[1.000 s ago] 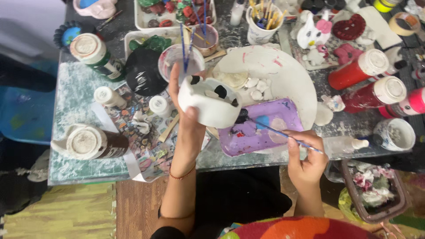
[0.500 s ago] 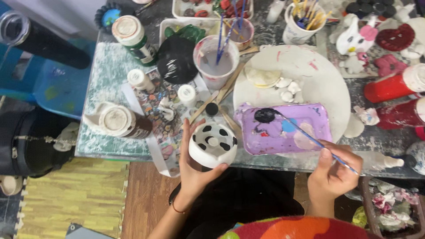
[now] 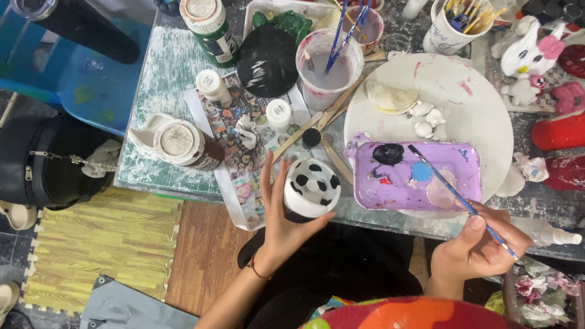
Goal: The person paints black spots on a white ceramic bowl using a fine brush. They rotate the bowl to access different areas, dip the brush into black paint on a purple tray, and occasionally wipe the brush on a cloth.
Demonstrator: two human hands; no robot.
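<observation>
Cup: white spotted cup, looks rigid, breakable, wet paint; cradle underneath.
Left hand: wrapped round cup.
Right hand: pinching brush, tip over purple tray.

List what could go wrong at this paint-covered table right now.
1. The left hand holds the white ceramic piece with black spots off the table's front edge; if the spots are wet, the fingers may smear them, or it may drop.
2. The thin blue-handled brush in the right hand has its tip near the black blob on the purple plastic palette; it may muddy the blue.
3. Tall brushes lean in the plastic cup of cloudy water, which may tip.
</observation>
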